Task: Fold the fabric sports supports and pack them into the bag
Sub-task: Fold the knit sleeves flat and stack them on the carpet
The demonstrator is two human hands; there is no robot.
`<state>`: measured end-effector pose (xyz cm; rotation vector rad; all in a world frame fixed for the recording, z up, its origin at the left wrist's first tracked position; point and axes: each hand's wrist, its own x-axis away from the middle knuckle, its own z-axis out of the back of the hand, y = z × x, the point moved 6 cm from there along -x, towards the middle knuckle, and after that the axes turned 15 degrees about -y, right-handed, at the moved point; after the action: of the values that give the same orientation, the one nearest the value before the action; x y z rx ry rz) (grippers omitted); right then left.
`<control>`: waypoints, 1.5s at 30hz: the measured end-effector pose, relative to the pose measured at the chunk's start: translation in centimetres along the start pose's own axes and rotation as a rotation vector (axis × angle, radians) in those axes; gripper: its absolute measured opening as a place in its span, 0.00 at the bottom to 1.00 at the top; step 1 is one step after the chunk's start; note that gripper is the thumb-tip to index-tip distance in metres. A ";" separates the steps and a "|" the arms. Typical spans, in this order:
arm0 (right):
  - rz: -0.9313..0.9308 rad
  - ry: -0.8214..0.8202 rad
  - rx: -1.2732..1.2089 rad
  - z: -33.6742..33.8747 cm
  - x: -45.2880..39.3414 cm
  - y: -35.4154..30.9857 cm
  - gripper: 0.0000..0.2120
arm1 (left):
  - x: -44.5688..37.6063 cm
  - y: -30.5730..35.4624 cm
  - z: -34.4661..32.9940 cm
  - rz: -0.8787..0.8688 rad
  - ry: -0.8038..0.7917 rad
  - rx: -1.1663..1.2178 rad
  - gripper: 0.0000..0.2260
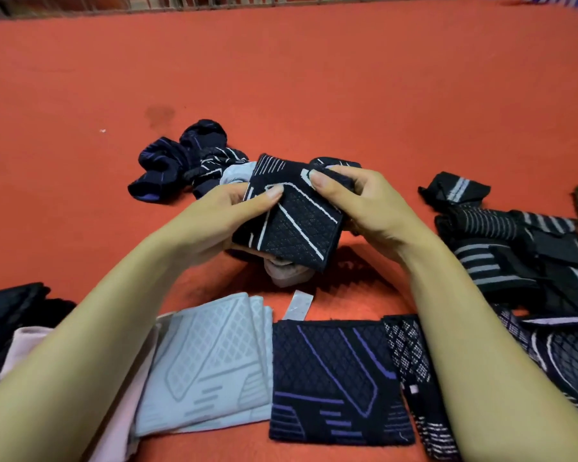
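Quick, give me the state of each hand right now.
Left hand: closed on the dark support with white lines, thumb on top.
Right hand: closed on the same support, pinching its upper right edge.

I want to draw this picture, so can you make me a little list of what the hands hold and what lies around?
held: dark support with white lines
left hand: grips its left edge
right hand: pinches its right edge
near pile: folded grey support, folded dark support with purple lines
far pile: crumpled navy supports
surface: orange mat
bag: not visible
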<state>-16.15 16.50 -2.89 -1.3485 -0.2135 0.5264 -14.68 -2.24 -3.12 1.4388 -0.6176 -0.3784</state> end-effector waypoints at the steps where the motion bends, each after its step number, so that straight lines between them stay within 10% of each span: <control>1: 0.000 -0.019 -0.015 -0.2 0.0 0.0 0.23 | 0.1 0.4 0.0 0.009 0.002 -0.010 0.15; 9: -0.022 -0.004 0.128 0.0 0.3 -2.6 0.28 | 1.6 3.8 -0.9 -0.026 -0.020 -0.090 0.15; 19: -0.007 -0.249 -0.302 -8.8 -1.6 -6.6 0.25 | 10.8 4.6 3.9 -0.192 0.283 -0.068 0.15; 35: 0.070 -0.195 0.533 -27.2 -10.2 -10.6 0.20 | 30.4 -0.6 14.9 -0.049 0.565 -0.039 0.13; 41: -0.072 -0.580 0.078 -30.2 -9.8 -9.0 0.09 | 32.6 -1.8 15.7 -0.080 0.611 -0.034 0.12; 45: 0.125 -0.494 0.066 -30.4 -10.1 -9.4 0.11 | 33.4 -1.8 16.0 -0.051 0.568 -0.031 0.13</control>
<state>-9.23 -15.89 0.91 -1.1542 -0.5124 0.9618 2.28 -34.95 0.85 1.4477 -0.1148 -0.0077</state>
